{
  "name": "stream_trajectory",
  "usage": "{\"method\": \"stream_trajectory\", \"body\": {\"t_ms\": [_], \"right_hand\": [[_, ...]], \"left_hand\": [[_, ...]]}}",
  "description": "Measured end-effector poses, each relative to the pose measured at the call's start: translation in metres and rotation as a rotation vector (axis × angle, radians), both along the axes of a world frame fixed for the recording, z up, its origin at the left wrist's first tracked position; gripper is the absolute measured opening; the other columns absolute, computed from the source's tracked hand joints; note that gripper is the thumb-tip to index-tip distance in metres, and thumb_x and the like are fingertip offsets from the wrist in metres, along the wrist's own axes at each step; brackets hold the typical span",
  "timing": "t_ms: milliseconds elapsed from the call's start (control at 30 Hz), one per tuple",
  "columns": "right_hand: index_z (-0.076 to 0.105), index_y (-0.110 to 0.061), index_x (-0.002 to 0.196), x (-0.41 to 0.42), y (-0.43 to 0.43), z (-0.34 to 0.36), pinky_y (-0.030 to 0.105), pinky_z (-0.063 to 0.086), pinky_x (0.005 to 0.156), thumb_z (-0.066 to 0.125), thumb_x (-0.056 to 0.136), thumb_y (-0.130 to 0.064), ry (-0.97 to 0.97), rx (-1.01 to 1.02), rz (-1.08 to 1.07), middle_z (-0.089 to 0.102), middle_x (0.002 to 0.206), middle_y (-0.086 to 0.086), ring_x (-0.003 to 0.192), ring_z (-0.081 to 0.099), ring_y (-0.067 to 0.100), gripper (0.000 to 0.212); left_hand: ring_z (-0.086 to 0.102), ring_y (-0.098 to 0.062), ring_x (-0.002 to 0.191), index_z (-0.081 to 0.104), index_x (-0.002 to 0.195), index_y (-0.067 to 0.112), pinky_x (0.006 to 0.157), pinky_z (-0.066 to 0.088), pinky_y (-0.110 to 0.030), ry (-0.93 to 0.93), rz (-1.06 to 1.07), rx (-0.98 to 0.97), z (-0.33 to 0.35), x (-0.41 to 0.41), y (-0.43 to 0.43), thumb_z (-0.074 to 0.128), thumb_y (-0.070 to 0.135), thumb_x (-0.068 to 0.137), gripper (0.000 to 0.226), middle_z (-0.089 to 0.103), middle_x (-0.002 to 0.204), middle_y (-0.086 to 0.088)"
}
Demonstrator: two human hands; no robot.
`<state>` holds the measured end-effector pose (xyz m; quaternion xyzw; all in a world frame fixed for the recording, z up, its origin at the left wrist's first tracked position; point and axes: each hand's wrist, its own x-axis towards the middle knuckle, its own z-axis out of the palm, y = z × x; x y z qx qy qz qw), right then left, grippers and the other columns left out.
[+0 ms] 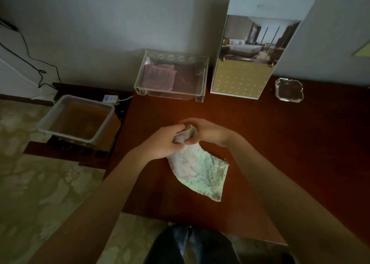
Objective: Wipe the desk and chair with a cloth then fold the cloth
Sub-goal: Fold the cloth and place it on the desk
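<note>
A pale green and pink cloth (200, 169) hangs over the dark red-brown wooden desk (290, 143). Both hands hold its bunched top end above the middle of the desk. My left hand (160, 141) grips the bunched part from the left. From the right, my right hand (206, 132) pinches the same top edge. The cloth's lower part spreads out toward the desk's near edge, and I cannot tell whether it touches the surface. No chair shows in the view.
A clear acrylic tray (170, 92) holding pink cloths stands at the back of the desk. Beside it stand an upright card with a room photo (250, 49) and a glass ashtray (289, 90). A plastic tub of water (77, 119) sits left of the desk, with cables behind it.
</note>
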<state>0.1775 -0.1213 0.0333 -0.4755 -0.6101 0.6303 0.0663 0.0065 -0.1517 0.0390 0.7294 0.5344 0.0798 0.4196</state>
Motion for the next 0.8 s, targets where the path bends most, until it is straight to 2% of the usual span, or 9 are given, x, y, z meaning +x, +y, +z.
{"method": "stream_trajectory", "body": {"t_ms": [67,167,233,333,400,467,600,667,800], "right_hand": [[0.066,-0.003,0.105,0.009,-0.002,0.004,0.02,0.043,0.074,0.068,0.082,-0.006,-0.018,0.052,0.007,0.064,0.094,0.001,0.083,0.057,0.008,0.023],[0.071,-0.001,0.092,0.025,-0.009,0.007,0.02,0.046,0.07,0.067,0.083,-0.004,0.005,0.137,-0.15,0.066,0.083,0.004,0.076,0.059,0.008,0.01],[0.071,0.001,0.095,0.038,-0.015,0.009,0.024,0.042,0.066,0.065,0.084,-0.001,-0.001,0.213,-0.281,0.062,0.077,0.004,0.071,0.054,0.011,0.013],[0.072,-0.001,0.094,0.054,-0.024,0.014,0.032,0.037,0.061,0.066,0.084,-0.003,-0.034,0.276,-0.41,0.062,0.074,0.013,0.067,0.049,0.018,0.012],[0.071,0.001,0.094,0.062,-0.03,0.023,0.036,0.037,0.06,0.07,0.082,-0.007,-0.054,0.317,-0.462,0.065,0.084,0.025,0.067,0.048,0.022,0.014],[0.068,0.007,0.095,0.067,-0.035,0.04,0.037,0.04,0.058,0.073,0.079,-0.007,-0.038,0.362,-0.521,0.064,0.085,0.025,0.065,0.048,0.021,0.022],[0.062,0.01,0.099,0.075,-0.044,0.073,0.04,0.054,0.076,0.074,0.077,-0.005,0.07,0.42,-0.674,0.066,0.093,0.019,0.082,0.062,0.025,0.029],[0.059,0.006,0.103,0.076,-0.052,0.087,0.037,0.055,0.079,0.072,0.08,-0.007,0.13,0.422,-0.709,0.066,0.096,0.014,0.088,0.064,0.023,0.029],[0.058,-0.019,0.104,0.082,-0.069,0.112,0.026,0.057,0.076,0.064,0.086,-0.006,0.2,0.434,-0.634,0.067,0.096,0.005,0.089,0.066,0.017,0.023]], "left_hand": [[0.061,-0.015,0.088,0.057,0.107,0.013,0.062,0.039,-0.017,0.026,-0.002,0.023,0.009,0.001,0.002,0.065,0.02,0.086,0.024,0.063,0.095,0.001],[0.058,-0.008,0.069,0.058,0.088,0.015,0.058,0.039,-0.02,0.123,-0.05,-0.096,0.012,-0.006,0.006,0.064,0.036,0.087,0.021,0.061,0.079,0.005],[0.059,-0.007,0.064,0.062,0.078,0.014,0.061,0.041,-0.021,0.112,-0.062,-0.147,0.011,-0.012,0.008,0.059,0.038,0.09,0.027,0.063,0.07,0.007],[0.054,-0.01,0.061,0.066,0.077,0.012,0.062,0.038,-0.027,-0.04,0.075,-0.076,0.015,-0.014,0.007,0.061,0.031,0.09,0.023,0.059,0.066,0.003],[0.057,-0.014,0.068,0.068,0.082,0.013,0.066,0.04,-0.027,-0.164,0.139,0.006,0.026,-0.007,0.007,0.063,0.026,0.089,0.016,0.063,0.073,-0.005],[0.061,-0.011,0.076,0.069,0.085,0.015,0.07,0.044,-0.022,-0.278,0.174,0.081,0.041,0.002,0.006,0.064,0.021,0.088,0.009,0.067,0.082,-0.005],[0.064,0.0,0.081,0.065,0.089,0.02,0.073,0.05,-0.013,-0.511,0.267,0.143,0.07,0.025,0.001,0.064,0.01,0.087,0.01,0.068,0.088,0.003],[0.064,-0.001,0.083,0.063,0.093,0.02,0.074,0.05,-0.014,-0.537,0.284,0.213,0.081,0.034,-0.001,0.063,0.008,0.088,0.013,0.068,0.092,0.003],[0.062,0.004,0.084,0.056,0.095,0.021,0.076,0.048,-0.011,-0.548,0.286,0.363,0.105,0.038,-0.003,0.062,0.002,0.087,0.021,0.065,0.095,0.003]]}}
